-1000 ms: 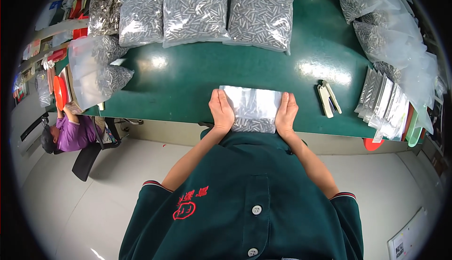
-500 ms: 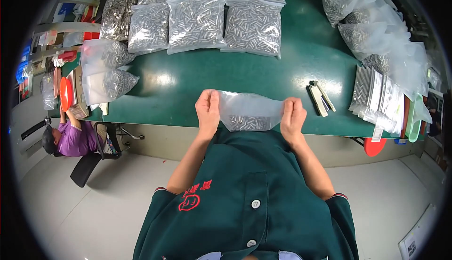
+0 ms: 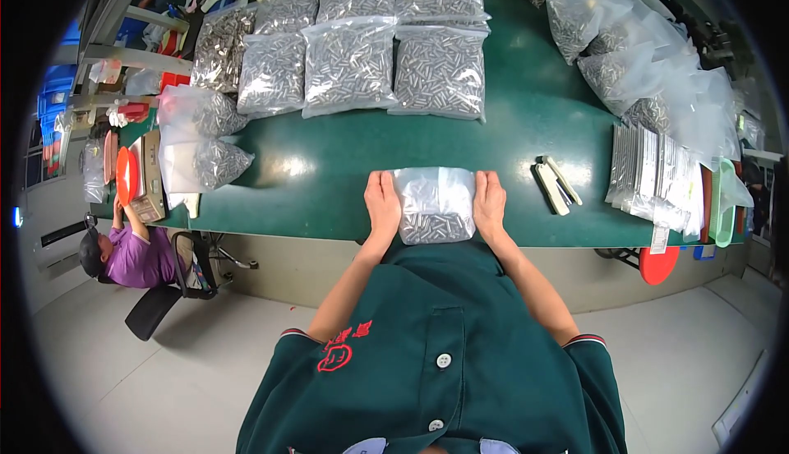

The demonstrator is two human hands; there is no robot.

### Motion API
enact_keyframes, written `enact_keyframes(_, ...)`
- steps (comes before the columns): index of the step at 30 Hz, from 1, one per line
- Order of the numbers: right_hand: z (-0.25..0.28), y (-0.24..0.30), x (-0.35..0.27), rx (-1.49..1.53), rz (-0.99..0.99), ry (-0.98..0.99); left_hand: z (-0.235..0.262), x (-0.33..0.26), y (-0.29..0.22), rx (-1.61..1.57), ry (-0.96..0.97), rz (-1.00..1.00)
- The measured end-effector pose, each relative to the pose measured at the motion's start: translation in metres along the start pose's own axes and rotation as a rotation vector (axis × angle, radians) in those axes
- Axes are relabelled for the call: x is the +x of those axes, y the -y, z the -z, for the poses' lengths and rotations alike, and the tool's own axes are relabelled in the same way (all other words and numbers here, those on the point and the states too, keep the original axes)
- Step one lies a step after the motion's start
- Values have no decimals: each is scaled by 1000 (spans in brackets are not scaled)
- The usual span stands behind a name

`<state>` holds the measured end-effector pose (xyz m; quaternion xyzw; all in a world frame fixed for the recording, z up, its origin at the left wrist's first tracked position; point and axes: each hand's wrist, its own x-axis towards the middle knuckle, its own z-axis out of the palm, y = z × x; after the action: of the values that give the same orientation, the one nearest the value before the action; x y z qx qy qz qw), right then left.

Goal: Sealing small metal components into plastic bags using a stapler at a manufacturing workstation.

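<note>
Between my hands, at the near edge of the green table, is a clear plastic bag point(image 3: 436, 207) with small metal cylinders gathered in its lower part. Its upper part looks folded flat. My left hand point(image 3: 383, 203) is closed on the bag's left side, fingers pointing away from me. The opposite side is gripped by my right hand point(image 3: 490, 201). A cream stapler point(image 3: 557, 185) lies on the table to the right of that hand, apart from it.
Full bags of metal cylinders point(image 3: 349, 64) stand in rows at the back of the green table point(image 3: 329, 150). Smaller bags point(image 3: 222, 162) sit at left. A stack of flat packets point(image 3: 653, 179) and more bags point(image 3: 625, 68) line the right. A seated person point(image 3: 144, 253) works at far left.
My hands have drawn closer together. The bag, earlier stretched wide between them, now stands narrower with its top flattened. The whole view has tilted slightly.
</note>
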<state>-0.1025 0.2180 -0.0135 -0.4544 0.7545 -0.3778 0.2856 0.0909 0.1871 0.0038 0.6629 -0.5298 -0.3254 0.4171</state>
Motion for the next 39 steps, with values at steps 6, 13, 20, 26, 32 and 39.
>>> enact_keyframes(6, 43, 21, 26, 432, -77, 226, 42, 23, -13, -381, 259, 200)
enact_keyframes(13, 83, 41, 70, 446, -51, 765, 44, 65, -61, 130, 703, -306)
enact_keyframes(20, 75, 65, 76, 112, 72, 824, -3, 51, -77, 361, 826, -462)
enact_keyframes(26, 68, 44, 63, 254, -207, 783, -24, 47, -60, 428, 683, -437)
enact_keyframes(32, 84, 38, 65, 577, -253, 772, -5, 56, -63, 240, 682, -565)
enact_keyframes(39, 81, 47, 58, 434, -322, 660, 23, 60, -50, 400, 711, -383)
